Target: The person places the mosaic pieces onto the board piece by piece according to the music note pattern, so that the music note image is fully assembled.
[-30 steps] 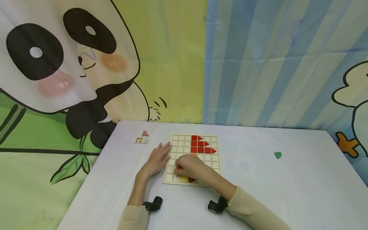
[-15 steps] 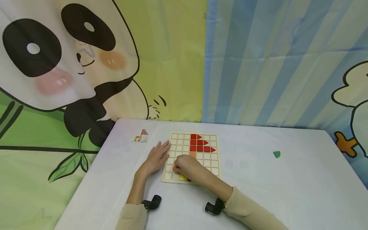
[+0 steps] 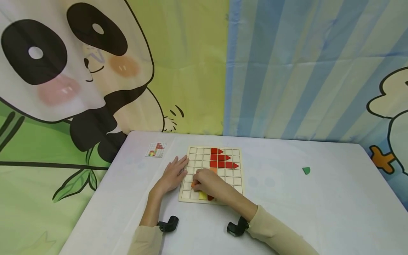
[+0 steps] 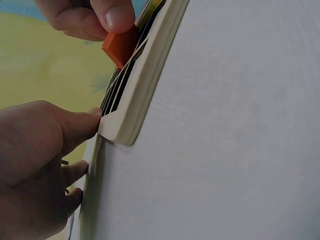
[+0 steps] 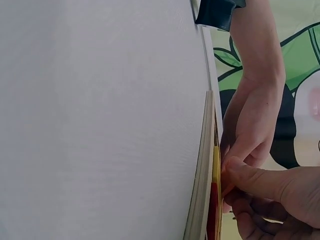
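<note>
My right hand (image 3: 208, 182) pinches a small orange block (image 4: 120, 47) between thumb and fingers. In the left wrist view the block is tilted, its lower corner at the grid of the wooden board (image 3: 188, 200). My left hand (image 3: 170, 177) lies at the board's left edge with its fingers extended, the thumb touching the rim in the left wrist view. Near the board's front edge, a yellow block (image 3: 202, 196) and a dark red piece (image 3: 210, 198) show beside my right hand, which hides the cells beneath it. Rows of red blocks with pointed ends (image 3: 220, 164) fill part of the far side.
A small card (image 3: 156, 150) printed with a coloured grid pattern lies at the back left of the white table (image 3: 318, 212). One green rounded piece (image 3: 306, 171) sits far to the right. Behind the table hangs a printed curtain (image 3: 191, 71).
The head view has shifted slightly. My right hand stays over the board's front left cells, still pinching the orange block, with only small movement. My left hand keeps its place.
</note>
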### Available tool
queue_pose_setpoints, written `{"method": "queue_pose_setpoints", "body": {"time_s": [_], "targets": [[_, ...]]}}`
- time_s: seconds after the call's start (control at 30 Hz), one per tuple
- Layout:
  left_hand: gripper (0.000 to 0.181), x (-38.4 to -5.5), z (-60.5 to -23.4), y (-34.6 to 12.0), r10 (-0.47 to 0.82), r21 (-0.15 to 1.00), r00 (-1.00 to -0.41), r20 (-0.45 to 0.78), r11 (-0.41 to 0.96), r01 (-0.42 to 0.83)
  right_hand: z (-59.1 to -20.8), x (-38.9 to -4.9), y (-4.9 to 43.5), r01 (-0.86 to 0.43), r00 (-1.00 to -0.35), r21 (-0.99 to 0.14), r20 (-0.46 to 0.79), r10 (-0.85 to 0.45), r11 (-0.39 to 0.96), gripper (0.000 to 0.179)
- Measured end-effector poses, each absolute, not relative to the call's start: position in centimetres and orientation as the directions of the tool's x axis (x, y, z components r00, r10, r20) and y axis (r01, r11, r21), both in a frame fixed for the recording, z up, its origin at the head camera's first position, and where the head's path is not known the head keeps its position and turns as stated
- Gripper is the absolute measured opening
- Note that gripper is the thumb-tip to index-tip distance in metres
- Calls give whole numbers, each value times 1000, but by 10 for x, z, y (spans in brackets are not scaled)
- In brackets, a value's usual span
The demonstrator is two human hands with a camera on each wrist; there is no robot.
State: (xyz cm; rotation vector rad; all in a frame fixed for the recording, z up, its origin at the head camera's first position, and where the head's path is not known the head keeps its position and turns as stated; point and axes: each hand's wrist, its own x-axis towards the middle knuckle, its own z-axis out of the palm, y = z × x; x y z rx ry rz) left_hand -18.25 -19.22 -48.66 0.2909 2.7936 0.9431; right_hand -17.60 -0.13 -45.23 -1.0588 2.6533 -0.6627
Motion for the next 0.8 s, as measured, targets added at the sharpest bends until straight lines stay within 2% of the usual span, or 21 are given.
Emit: {"method": "queue_pose_setpoints", "body": {"time_s": [0.33, 0.53, 0.67, 0.8], "targets": [[52, -183, -486, -192, 247, 607, -963, -105, 783, 135, -454, -178, 0, -589, -720, -501, -33, -693, 635, 12], [52, -185, -488, -191, 251, 599, -963, -101, 788, 142, -452, -177, 0, -621, -711, -436, -35, -702, 651, 14], [51, -184, -489, -192, 241, 597, -966, -95, 790, 139, -448, -176, 2, -670, -674, -391, -35, -738, 631, 11], [52, -183, -490, -192, 233, 608, -967, -103, 784, 124, -430, -177, 19, -662, -655, -466, -21, -755, 587, 14]]}}
